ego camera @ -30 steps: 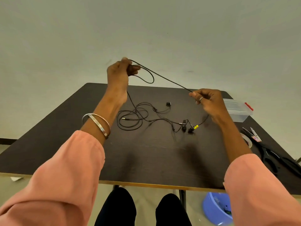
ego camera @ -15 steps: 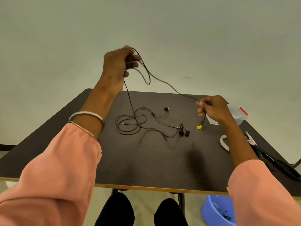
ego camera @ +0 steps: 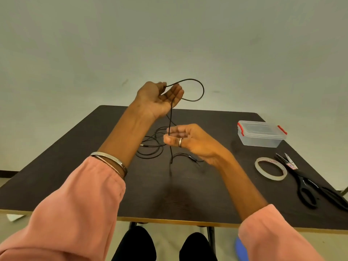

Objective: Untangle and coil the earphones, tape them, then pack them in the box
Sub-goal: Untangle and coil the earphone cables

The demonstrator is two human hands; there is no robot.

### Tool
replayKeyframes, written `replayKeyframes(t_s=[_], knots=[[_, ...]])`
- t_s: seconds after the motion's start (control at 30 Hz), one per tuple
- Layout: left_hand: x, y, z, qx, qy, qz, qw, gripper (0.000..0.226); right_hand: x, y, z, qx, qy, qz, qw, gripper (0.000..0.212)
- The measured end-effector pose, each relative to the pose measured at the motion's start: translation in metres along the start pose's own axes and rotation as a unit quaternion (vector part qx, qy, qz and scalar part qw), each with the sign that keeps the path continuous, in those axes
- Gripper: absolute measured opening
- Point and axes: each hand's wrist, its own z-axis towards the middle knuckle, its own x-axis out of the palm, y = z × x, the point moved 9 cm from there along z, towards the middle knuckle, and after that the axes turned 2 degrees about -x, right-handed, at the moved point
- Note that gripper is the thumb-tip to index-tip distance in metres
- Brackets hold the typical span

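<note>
nearest, the right hand (ego camera: 188, 140) hangs low over the counter (ego camera: 169, 194), fingers loosely curled around the black earphones (ego camera: 170, 117) cord where it drops straight down; whether it truly pinches the cord or only guides it i cannot tell. under and behind it the rest of the cord lies in slack tangled loops on the counter, the plug end pointing left. higher and farther, the left hand (ego camera: 160, 98) is raised palm up, thumb and fingers pinching the cord, with 1 open loop standing out to its right. the cord looks light, thin and limp, likely to spring and snag, so it is best held near the loop crossing, never tugged at the buds. off to the right sit the tape roll (ego camera: 271, 171), scissors (ego camera: 308, 183) and, farther back, the closed box (ego camera: 260, 133).
</note>
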Motion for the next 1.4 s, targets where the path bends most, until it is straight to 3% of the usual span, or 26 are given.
replayKeyframes(t_s=[0.13, 0.23, 0.3, 0.4, 0.43, 0.5, 0.53, 0.57, 0.63, 0.7, 0.73, 0.83, 0.97, 1.17, 1.27, 1.4], knots=[[-0.020, -0.019, -0.001, 0.038, -0.036, 0.029, 0.998, 0.020, 0.002, -0.001, -0.007, -0.012, 0.018, 0.073, 0.997, 0.024], [-0.048, -0.030, -0.006, 0.042, -0.086, 0.184, 0.978, 0.017, -0.048, 0.004, -0.022, -0.035, -0.080, 0.090, 0.992, 0.015], [-0.063, -0.030, -0.013, 0.035, -0.112, 0.325, 0.938, 0.013, -0.088, 0.012, -0.035, -0.074, -0.168, 0.135, 0.974, 0.017], [-0.074, -0.029, -0.020, 0.044, -0.134, 0.542, 0.828, 0.018, -0.130, 0.035, -0.052, -0.136, -0.243, 0.114, 0.954, 0.020], [-0.075, -0.030, -0.020, 0.062, -0.141, 0.620, 0.769, 0.025, -0.136, 0.043, -0.055, -0.149, -0.252, 0.083, 0.953, 0.020], [-0.065, -0.036, -0.023, 0.139, -0.169, 0.757, 0.616, 0.042, -0.139, 0.056, -0.056, -0.157, -0.254, 0.012, 0.954, 0.021], [-0.051, -0.037, -0.026, 0.198, -0.164, 0.780, 0.570, 0.049, -0.136, 0.060, -0.053, -0.151, -0.247, -0.018, 0.957, 0.021], [-0.033, -0.032, -0.030, 0.251, -0.125, 0.775, 0.567, 0.052, -0.131, 0.063, -0.048, -0.142, -0.234, -0.043, 0.961, 0.022], [0.001, -0.011, -0.036, 0.280, 0.014, 0.715, 0.641, 0.045, -0.115, 0.067, -0.036, -0.126, -0.196, -0.090, 0.968, 0.023], [0.020, 0.012, -0.037, 0.220, 0.121, 0.649, 0.718, 0.039, -0.103, 0.072, -0.027, -0.125, -0.164, -0.113, 0.972, 0.023], [0.024, 0.021, -0.036, 0.201, 0.151, 0.627, 0.737, 0.034, -0.100, 0.075, -0.026, -0.132, -0.157, -0.110, 0.972, 0.023], [0.022, 0.020, -0.033, 0.206, 0.152, 0.553, 0.793, 0.024, -0.111, 0.079, -0.028, -0.152, -0.172, -0.064, 0.971, 0.022], [0.002, -0.010, -0.025, 0.151, 0.116, 0.334, 0.923, 0.024, -0.132, 0.055, -0.032, -0.142, -0.189, 0.011, 0.972, 0.017], [-0.008, -0.052, -0.023, 0.185, 0.085, 0.142, 0.969, 0.027, -0.121, -0.004, -0.025, -0.098, -0.160, 0.066, 0.980, 0.019], [-0.009, -0.071, -0.021, 0.192, 0.082, 0.068, 0.976, 0.028, -0.118, -0.027, -0.024, -0.080, -0.148, 0.062, 0.984, 0.017], [-0.014, -0.091, -0.022, 0.242, 0.061, 0.033, 0.968, 0.028, -0.110, -0.041, -0.021, -0.056, -0.090, -0.073, 0.992, 0.017]])
